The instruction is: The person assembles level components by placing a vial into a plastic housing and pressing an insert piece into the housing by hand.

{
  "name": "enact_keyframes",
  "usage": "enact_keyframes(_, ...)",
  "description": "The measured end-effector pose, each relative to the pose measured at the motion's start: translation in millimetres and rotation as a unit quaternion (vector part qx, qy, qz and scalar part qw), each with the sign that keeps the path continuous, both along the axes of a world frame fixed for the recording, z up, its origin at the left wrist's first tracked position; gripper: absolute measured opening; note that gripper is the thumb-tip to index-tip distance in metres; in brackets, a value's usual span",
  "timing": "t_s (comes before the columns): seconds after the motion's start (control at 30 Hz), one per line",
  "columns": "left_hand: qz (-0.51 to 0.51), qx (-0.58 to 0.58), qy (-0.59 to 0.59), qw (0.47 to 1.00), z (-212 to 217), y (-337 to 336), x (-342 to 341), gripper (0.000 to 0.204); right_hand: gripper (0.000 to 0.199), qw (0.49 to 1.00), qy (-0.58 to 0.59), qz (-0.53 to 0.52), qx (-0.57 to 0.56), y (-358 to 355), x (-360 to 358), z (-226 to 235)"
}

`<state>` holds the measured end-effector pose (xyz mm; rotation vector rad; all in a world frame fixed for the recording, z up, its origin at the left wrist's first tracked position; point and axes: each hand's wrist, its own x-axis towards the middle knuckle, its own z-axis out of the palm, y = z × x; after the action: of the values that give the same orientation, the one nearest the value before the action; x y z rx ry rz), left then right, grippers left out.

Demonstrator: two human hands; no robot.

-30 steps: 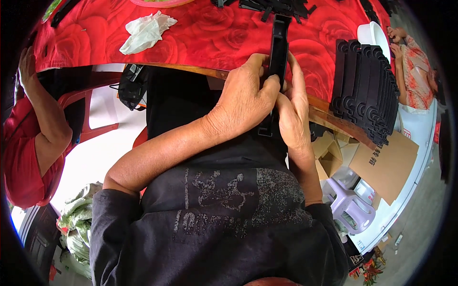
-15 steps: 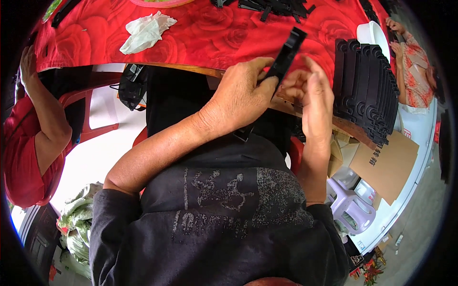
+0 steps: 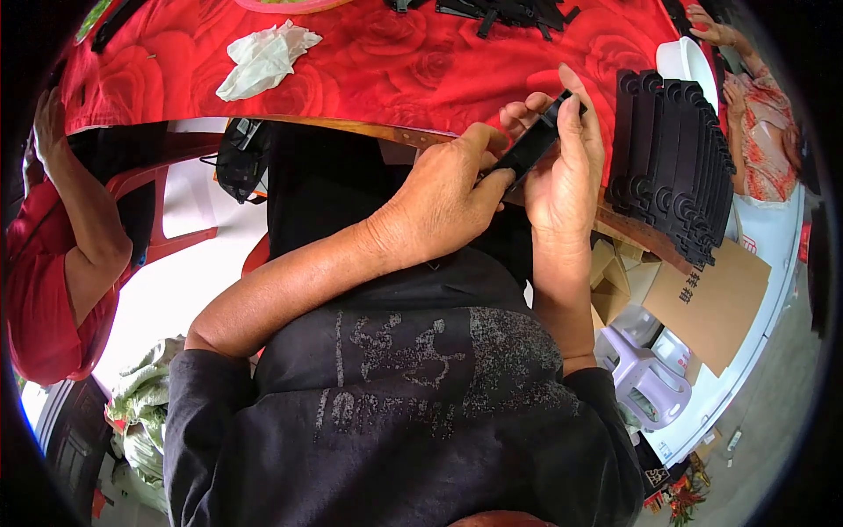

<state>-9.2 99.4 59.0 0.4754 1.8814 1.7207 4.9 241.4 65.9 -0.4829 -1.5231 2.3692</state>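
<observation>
A long black plastic strip (image 3: 532, 146) slants up to the right between my hands, above the table's front edge. My left hand (image 3: 446, 191) is closed around its lower end, thumb on top. At the upper end, my right hand (image 3: 564, 180) has its thumb laid on the strip and its fingers behind it, palm turned up. To the right of that hand, several black plastic strips (image 3: 669, 158) with rounded hooked ends lie side by side in a neat row at the table edge. Part of the held strip is hidden by my left fingers.
A red rose-patterned cloth (image 3: 378, 79) covers the table. On it lie a crumpled white tissue (image 3: 266, 60), loose black parts (image 3: 505, 12) and a white bowl (image 3: 685, 63). Other people sit at left and far right. A purple stool (image 3: 645, 378) and cardboard (image 3: 716, 303) stand below right.
The strip has come down and tilted lower with my left hand. My right hand, blurred and apart from it before, now holds its upper end.
</observation>
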Motion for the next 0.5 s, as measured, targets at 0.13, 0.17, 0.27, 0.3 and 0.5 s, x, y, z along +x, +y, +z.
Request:
enact_keyframes(0.13,-0.021,-0.023,0.035,0.999,-5.3,-5.1,7.9,0.019,0.031,0.999,0.032,0.006,-0.039,0.8,-1.7,-1.7)
enact_keyframes(0.17,-0.020,-0.023,0.034,0.999,-4.3,-7.3,10.7,0.019,0.031,0.999,0.031,0.006,-0.039,0.0,-1.7,-1.9)
enact_keyframes(0.27,-0.039,-0.007,-0.174,0.984,5.6,-10.0,13.5,0.026,0.026,0.998,0.032,0.000,-0.058,-2.9,0.4,-1.4)
enact_keyframes(0.3,-0.041,0.002,-0.191,0.981,5.0,-10.6,14.6,0.028,0.026,0.998,0.028,-0.008,-0.063,-4.3,0.5,-0.3)
enact_keyframes(0.5,-0.030,0.027,-0.262,0.964,8.7,-9.2,19.5,0.032,0.025,0.998,0.011,-0.033,-0.053,-12.6,2.4,3.3)
